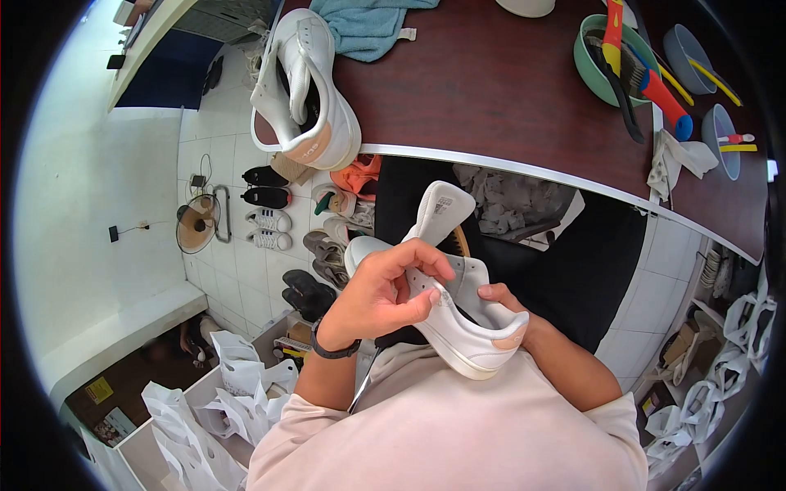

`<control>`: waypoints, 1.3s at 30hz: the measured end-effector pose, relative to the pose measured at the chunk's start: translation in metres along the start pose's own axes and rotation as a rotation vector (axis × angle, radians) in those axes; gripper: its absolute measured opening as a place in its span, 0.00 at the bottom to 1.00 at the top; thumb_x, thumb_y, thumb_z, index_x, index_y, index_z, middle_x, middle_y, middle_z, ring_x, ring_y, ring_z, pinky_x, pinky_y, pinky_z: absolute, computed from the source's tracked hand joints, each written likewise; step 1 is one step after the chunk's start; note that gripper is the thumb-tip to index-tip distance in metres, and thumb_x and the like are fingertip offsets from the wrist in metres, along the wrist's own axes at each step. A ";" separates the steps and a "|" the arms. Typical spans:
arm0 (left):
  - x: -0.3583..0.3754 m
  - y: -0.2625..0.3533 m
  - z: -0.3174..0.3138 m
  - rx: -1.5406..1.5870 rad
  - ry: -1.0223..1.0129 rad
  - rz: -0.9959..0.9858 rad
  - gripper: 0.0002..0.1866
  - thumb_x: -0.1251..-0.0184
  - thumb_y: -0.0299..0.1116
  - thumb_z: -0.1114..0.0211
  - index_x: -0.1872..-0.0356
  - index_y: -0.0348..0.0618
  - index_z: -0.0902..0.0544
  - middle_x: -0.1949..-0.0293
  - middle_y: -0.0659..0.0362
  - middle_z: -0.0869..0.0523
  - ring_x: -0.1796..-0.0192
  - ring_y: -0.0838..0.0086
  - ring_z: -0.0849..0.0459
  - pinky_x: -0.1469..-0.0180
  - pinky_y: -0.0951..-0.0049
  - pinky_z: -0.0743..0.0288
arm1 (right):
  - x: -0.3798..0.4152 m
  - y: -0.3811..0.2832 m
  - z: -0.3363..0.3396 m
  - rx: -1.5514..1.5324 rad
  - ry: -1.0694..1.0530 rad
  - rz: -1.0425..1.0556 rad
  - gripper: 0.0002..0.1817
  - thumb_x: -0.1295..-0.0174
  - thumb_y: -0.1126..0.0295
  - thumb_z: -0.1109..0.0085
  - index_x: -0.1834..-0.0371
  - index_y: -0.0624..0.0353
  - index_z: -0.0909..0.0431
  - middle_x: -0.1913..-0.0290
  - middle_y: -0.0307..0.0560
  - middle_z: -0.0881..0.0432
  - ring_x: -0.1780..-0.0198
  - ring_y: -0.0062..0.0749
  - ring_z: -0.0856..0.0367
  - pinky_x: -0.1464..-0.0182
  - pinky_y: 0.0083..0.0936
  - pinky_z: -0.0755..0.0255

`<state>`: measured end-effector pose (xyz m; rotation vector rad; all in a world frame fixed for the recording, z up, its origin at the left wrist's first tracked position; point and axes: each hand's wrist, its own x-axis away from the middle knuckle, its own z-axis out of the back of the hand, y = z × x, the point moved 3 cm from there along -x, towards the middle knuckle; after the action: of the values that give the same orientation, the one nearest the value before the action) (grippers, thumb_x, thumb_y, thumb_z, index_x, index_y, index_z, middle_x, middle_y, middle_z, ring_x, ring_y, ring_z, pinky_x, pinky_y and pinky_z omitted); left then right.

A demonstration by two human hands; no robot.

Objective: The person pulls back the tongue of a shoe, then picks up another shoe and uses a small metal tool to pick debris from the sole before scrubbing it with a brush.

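A white shoe [471, 348] with a peach heel patch lies across my lap, its tongue [442, 211] pulled up and no laces in the eyelets. My left hand [389, 286] bends over the eyelet edge, thumb and fingers around the shoe's side. At the heel end, my right hand [524, 315] grips the collar, its thumb on the inside. Part of a brush with a wooden back [463, 241] shows behind the tongue. The matching white shoe [315, 106] stands on the table's left end.
The dark red table [475, 98] runs across the top, with a blue cloth [368, 24], a green bowl [594, 74] of brushes and blue-grey bowls [720, 123]. Several shoes [268, 219] and a fan [197, 223] stand on the floor. White bags [184, 434] fill the lower left.
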<state>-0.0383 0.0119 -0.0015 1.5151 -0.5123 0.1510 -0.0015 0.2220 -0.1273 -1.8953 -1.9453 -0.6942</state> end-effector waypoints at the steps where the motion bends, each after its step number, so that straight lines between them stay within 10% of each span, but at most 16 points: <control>1: 0.000 0.000 0.001 -0.005 -0.008 0.016 0.13 0.41 0.27 0.33 0.54 0.39 0.19 0.61 0.64 0.16 0.66 0.90 0.23 0.69 0.89 0.32 | 0.000 0.000 0.001 0.002 0.001 -0.004 0.47 0.43 0.43 0.37 0.26 0.63 0.36 0.36 0.56 0.22 0.40 0.40 0.19 0.34 0.34 0.27; 32: -0.008 -0.006 -0.005 0.193 0.183 0.077 0.17 0.38 0.26 0.27 0.51 0.41 0.25 0.63 0.62 0.16 0.67 0.87 0.21 0.64 0.84 0.31 | -0.002 -0.001 -0.001 0.009 -0.004 -0.001 0.46 0.43 0.42 0.37 0.27 0.62 0.35 0.38 0.56 0.21 0.41 0.39 0.19 0.35 0.35 0.27; 39: -0.003 0.003 0.005 0.007 -0.059 0.041 0.18 0.41 0.27 0.28 0.49 0.39 0.19 0.61 0.64 0.15 0.68 0.88 0.22 0.69 0.87 0.33 | -0.001 -0.001 -0.003 0.005 -0.013 -0.004 0.46 0.43 0.42 0.36 0.27 0.62 0.35 0.37 0.56 0.22 0.40 0.39 0.19 0.34 0.35 0.27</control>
<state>-0.0432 0.0083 0.0004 1.5205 -0.5902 0.1404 -0.0023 0.2194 -0.1253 -1.8983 -1.9571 -0.6785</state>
